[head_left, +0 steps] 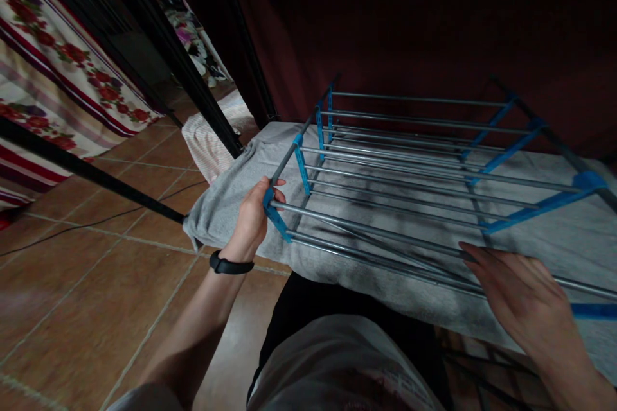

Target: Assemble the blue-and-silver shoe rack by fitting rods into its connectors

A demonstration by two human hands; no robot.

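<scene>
Head view: tiled floor [144, 237], dark red panel [409, 26] behind. Metal-tube rack [400, 161] rests on grey cloth [229, 186]. Left hand [251, 213]: fingers curled closed round its near-left corner. Right hand [527, 292]: fingers closed over front tube [380, 233]. I judge the framework largely joined; one slanting tube [409, 254] looks unfitted. Right end cropped: cannot tell.

Left of the left hand [253, 215], a flowered curtain [62, 70] hangs above a tiled floor [110, 282] crossed by a dark cable [81, 226]. Beyond that hand lies a striped cloth [205, 148]; beyond the right hand [525, 295] stands a dark red panel [409, 26].
</scene>
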